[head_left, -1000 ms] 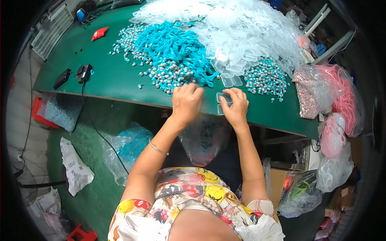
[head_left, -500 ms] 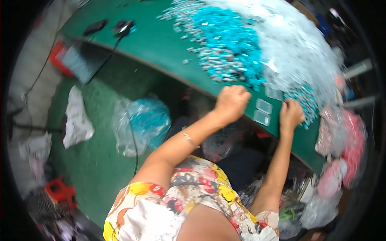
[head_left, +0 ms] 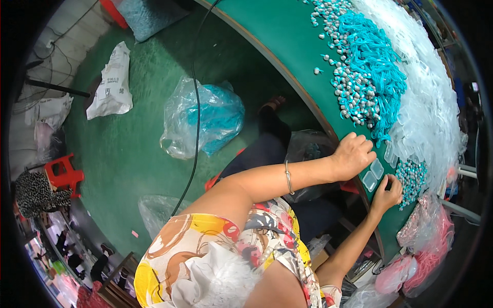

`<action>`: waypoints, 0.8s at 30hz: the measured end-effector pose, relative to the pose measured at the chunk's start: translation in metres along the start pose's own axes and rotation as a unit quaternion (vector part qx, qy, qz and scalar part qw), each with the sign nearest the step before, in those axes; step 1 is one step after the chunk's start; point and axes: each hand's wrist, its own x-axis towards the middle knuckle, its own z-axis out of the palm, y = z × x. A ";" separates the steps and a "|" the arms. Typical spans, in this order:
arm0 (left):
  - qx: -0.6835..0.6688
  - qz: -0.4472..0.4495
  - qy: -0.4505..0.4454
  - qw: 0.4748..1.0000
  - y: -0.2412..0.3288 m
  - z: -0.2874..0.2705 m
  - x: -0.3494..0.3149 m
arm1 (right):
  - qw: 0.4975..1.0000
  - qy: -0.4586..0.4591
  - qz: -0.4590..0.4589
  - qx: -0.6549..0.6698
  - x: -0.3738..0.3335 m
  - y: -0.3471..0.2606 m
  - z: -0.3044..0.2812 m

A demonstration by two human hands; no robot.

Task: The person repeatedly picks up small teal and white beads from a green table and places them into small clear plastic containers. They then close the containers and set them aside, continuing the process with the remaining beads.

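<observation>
Between the two hands, a clear two-part case (head_left: 370, 181) lies flat near the edge of the green bench (head_left: 292, 31).
The left hand (head_left: 353, 155) is curled just beside the case, its fingertips hidden, so I cannot tell whether it grips anything; the right hand (head_left: 389, 192) has bent fingers at the rim of a small bead pile (head_left: 412, 177), and whether they pinch a bead cannot be told. Beyond the left hand lie a larger bead pile (head_left: 354, 95) and looped blue cords (head_left: 377, 72); farther out spreads a heap of clear cases (head_left: 429, 102). Little seems done: green shows through both halves of the case, and plenty lies loose in every pile.
</observation>
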 end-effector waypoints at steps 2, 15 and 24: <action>0.000 -0.014 0.003 1.000 0.001 0.003 -0.001 | 0.999 0.005 0.005 0.047 0.001 -0.002 -0.001; -0.069 -0.026 -0.093 0.993 -0.004 -0.023 0.010 | 0.945 0.041 0.205 0.252 -0.004 -0.020 -0.003; -0.130 -0.029 -0.123 0.983 0.007 -0.025 0.012 | 0.968 0.045 0.145 0.199 -0.012 -0.023 -0.011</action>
